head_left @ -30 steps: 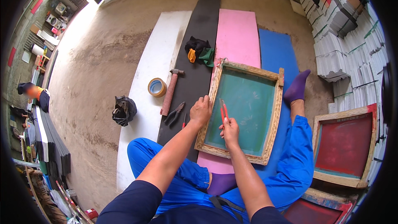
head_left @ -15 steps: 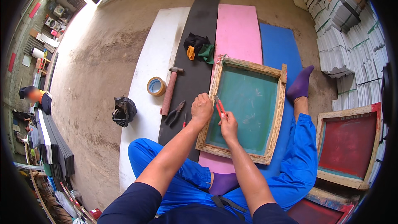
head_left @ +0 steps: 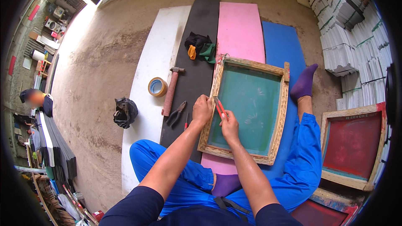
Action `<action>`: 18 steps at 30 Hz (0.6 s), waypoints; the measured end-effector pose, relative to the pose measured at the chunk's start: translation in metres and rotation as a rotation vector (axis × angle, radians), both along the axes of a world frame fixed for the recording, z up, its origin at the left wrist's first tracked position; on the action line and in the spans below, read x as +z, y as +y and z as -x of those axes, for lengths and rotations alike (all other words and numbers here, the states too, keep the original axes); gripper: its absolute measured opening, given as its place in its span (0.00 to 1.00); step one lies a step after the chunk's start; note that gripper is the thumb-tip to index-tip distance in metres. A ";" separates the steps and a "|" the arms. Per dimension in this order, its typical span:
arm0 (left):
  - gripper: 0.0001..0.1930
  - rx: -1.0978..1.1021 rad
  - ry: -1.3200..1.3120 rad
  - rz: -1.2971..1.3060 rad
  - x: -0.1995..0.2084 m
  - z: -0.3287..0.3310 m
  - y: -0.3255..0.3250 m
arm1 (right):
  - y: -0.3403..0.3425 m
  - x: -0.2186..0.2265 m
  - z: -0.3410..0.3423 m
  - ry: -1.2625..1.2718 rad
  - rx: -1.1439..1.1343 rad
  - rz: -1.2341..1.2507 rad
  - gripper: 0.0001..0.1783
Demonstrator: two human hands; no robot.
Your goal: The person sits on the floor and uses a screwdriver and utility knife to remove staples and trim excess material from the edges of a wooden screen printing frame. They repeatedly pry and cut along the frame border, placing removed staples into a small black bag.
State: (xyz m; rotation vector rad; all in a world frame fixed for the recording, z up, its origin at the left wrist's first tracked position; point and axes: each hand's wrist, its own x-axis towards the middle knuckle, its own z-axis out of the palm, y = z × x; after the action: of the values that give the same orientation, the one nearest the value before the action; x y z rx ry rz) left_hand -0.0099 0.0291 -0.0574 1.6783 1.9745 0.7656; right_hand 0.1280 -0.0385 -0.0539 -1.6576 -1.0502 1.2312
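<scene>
A silk-screen frame (head_left: 276,134) of wood with green mesh lies across the pink and blue boards in front of me. In my right hand (head_left: 229,124) is a red utility knife (head_left: 220,107), its tip at the inner edge of the frame's left rail. My left hand (head_left: 202,109) is closed against the outside of that rail. Whatever its fingers pinch is hidden from view. Left of the hands lie black-handled pliers (head_left: 176,114), a small red-handled tool (head_left: 186,122) and a hammer (head_left: 171,94) with a wrapped handle.
A tape roll (head_left: 157,87) and a black plastic bag (head_left: 125,112) sit to the left. Dark, green and orange cloths (head_left: 197,44) lie farther off. Another screen frame with red mesh (head_left: 351,144) rests at right, below stacked white sheets (head_left: 356,54). A person (head_left: 42,100) is at far left.
The knife and my right hand have shifted slightly to the left, the blade coming closer to the left rail. My left hand has barely moved.
</scene>
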 end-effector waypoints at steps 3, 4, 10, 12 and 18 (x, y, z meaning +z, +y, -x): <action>0.09 -0.001 0.007 0.006 -0.001 0.001 0.000 | 0.001 -0.002 0.002 0.007 0.004 0.002 0.14; 0.09 -0.005 0.008 0.012 -0.001 0.001 0.001 | 0.001 -0.004 0.003 0.007 0.005 0.002 0.14; 0.09 -0.041 0.016 0.031 0.000 0.006 0.005 | 0.003 -0.001 0.004 -0.022 0.005 -0.005 0.14; 0.09 -0.046 0.017 0.045 0.003 0.005 0.006 | 0.003 -0.003 0.004 -0.022 -0.004 -0.011 0.14; 0.10 -0.015 0.017 0.023 0.000 0.005 0.006 | 0.001 -0.002 0.004 0.003 -0.012 0.009 0.15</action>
State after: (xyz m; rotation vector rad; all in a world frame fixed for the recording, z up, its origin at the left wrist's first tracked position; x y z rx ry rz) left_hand -0.0145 0.0350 -0.0572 1.6905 1.9727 0.7229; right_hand 0.1237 -0.0378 -0.0557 -1.6661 -1.0329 1.2313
